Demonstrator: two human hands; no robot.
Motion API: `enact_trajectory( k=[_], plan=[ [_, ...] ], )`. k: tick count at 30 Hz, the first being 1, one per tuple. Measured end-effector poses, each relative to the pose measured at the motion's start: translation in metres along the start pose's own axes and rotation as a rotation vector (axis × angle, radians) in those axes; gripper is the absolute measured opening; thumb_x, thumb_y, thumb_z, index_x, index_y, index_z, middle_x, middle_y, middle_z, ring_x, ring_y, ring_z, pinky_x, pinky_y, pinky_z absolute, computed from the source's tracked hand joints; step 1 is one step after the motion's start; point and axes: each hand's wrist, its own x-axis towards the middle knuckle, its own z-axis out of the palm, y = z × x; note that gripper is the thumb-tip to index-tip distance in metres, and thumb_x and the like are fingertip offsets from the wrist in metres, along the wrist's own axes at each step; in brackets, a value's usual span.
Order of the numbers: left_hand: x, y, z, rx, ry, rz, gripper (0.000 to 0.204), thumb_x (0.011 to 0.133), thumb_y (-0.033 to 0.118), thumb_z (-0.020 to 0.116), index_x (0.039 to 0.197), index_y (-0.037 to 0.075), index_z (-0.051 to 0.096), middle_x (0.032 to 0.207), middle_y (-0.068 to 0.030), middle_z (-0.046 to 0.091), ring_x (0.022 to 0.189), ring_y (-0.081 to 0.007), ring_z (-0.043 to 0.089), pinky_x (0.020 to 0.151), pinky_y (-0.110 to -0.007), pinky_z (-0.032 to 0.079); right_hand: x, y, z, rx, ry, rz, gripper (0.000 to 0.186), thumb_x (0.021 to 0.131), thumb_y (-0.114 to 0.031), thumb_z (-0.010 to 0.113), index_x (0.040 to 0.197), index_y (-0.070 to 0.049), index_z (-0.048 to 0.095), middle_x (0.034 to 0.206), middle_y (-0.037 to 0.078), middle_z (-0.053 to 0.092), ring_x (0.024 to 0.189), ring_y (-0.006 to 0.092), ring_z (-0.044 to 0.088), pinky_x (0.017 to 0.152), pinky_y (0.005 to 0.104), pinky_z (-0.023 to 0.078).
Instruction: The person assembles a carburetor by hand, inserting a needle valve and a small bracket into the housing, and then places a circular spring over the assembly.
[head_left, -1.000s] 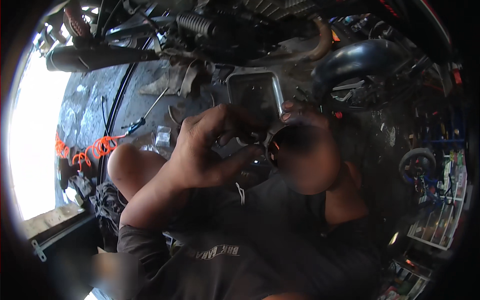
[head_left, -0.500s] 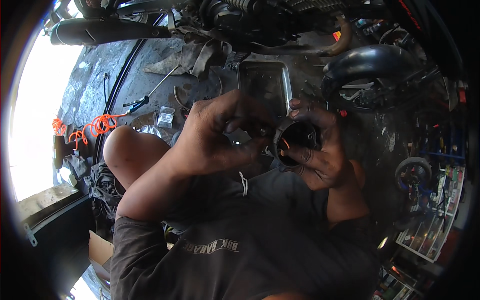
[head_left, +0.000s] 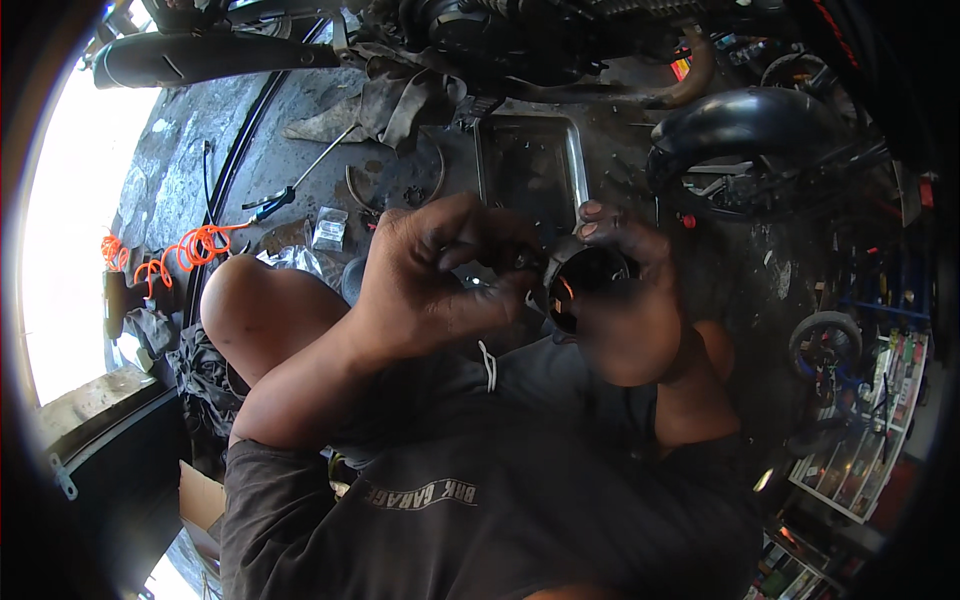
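Observation:
A dark cylindrical part [head_left: 568, 270], open at one end with a small orange bit inside, is gripped in my right hand [head_left: 630, 320], whose fingertips curl over its upper rim. My left hand [head_left: 430, 270] pinches a small dark metal piece [head_left: 521, 262] at the left side of that part, thumb and forefinger nearly against it; the piece's exact shape is too small to make out. Beyond both hands lies a rectangular metal tray [head_left: 572, 150] on the grimy floor. The lower part of my right hand is blurred.
A motorcycle's underside and dark muffler [head_left: 170, 62] span the top. An air blow gun [head_left: 272, 203] with orange coiled hose [head_left: 200, 250], crumpled cloth [head_left: 400, 110], and plastic packet [head_left: 330, 229] lie left. A black fender [head_left: 740, 130], small wheel [head_left: 825, 340] and white rack [head_left: 840, 475] stand right.
Both hands sit slightly higher in the picture than a second ago, along with shifted surroundings. They keep their grips, with the cylindrical part turned little and my left fingers still at its side.

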Motion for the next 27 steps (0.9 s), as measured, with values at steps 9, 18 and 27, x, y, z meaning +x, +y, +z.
enact_trajectory(
  k=[9, 18, 27],
  plan=[
    [-0.002, -0.011, -0.004, 0.14, 0.049, 0.041, 0.019, 0.074, 0.002, 0.077, 0.079, 0.004, 0.06, 0.081, -0.0042, 0.072, 0.07, -0.0021, 0.059, 0.063, -0.02, 0.049, 0.002, 0.002, 0.001, 0.03, -0.01, 0.025, 0.035, 0.069, -0.003, 0.081, 0.103, -0.001, 0.072, 0.131, 0.024, 0.049, 0.125, 0.0457, 0.051, 0.1, 0.0533, 0.049],
    [0.025, -0.039, -0.043, 0.018, 0.135, -0.19, 0.013, 0.084, -0.001, 0.073, 0.09, -0.002, 0.062, 0.104, -0.0172, 0.072, 0.095, -0.0172, 0.069, 0.08, -0.032, 0.057, -0.014, 0.011, -0.015, -0.108, -0.055, 0.143, 0.048, 0.07, -0.015, 0.084, 0.116, -0.008, 0.072, 0.136, 0.026, 0.045, 0.128, 0.0454, 0.048, 0.104, 0.0538, 0.045],
    [-0.024, -0.349, -0.14, 1.661, -0.396, -0.383, 0.022, 0.086, 0.022, 0.062, 0.083, 0.002, 0.072, 0.089, -0.0236, 0.071, 0.084, -0.0418, 0.071, 0.068, -0.046, 0.058, -0.01, 0.008, -0.024, -0.119, -0.03, 0.125, 0.045, 0.071, -0.01, 0.083, 0.114, -0.003, 0.072, 0.133, 0.027, 0.046, 0.127, 0.0453, 0.049, 0.103, 0.0545, 0.046]
  ],
)
